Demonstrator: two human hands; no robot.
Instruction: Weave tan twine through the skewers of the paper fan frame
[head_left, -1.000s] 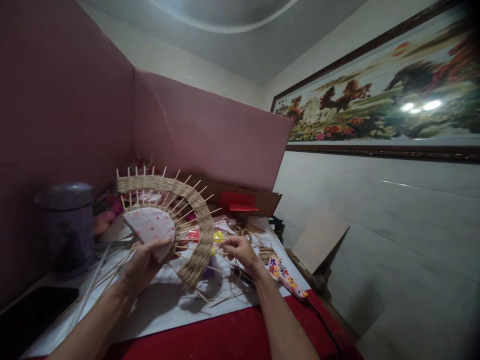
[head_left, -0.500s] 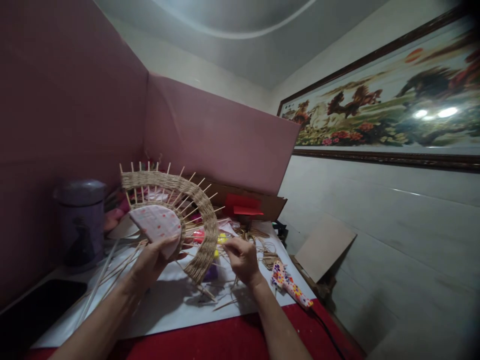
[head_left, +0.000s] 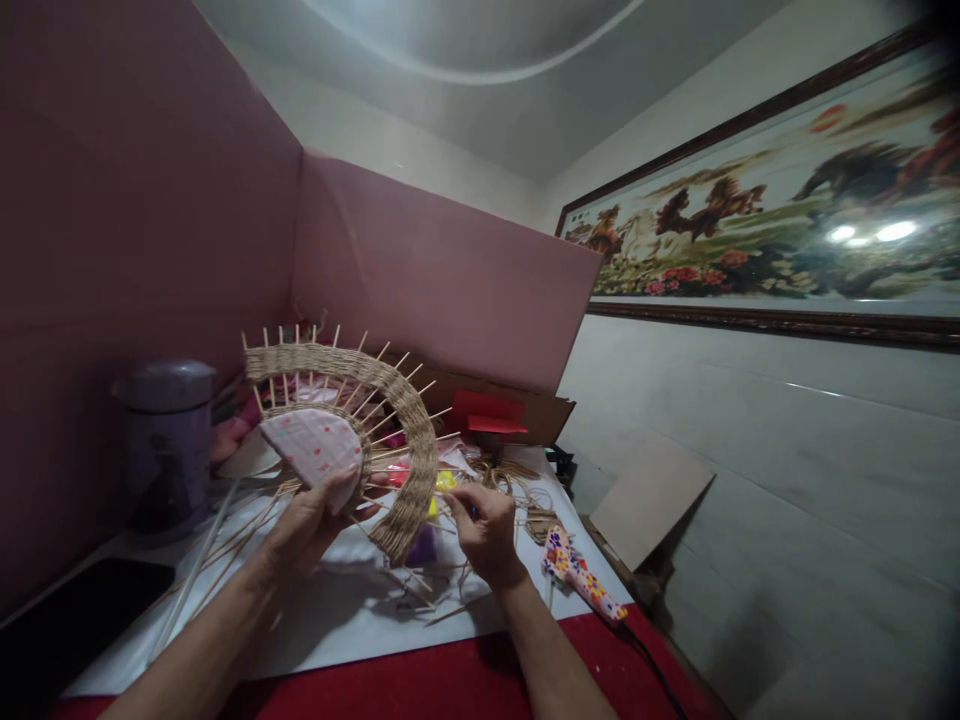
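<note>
Left hand (head_left: 316, 518) — one woven fan (head_left: 339, 440); right hand (head_left: 487, 525) — one stick (head_left: 442, 491).

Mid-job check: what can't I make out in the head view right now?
All in the head view:
Left hand: most fingers hidden behind the dotted half-disc.
Right hand: what its fingertips pinch is too small to identify against the clutter.
Black flat object: cut off by the left edge.
Cord of the flower-patterned glue gun: cut off by the bottom edge.
Purple canister: its dark figure is blurred.
</note>
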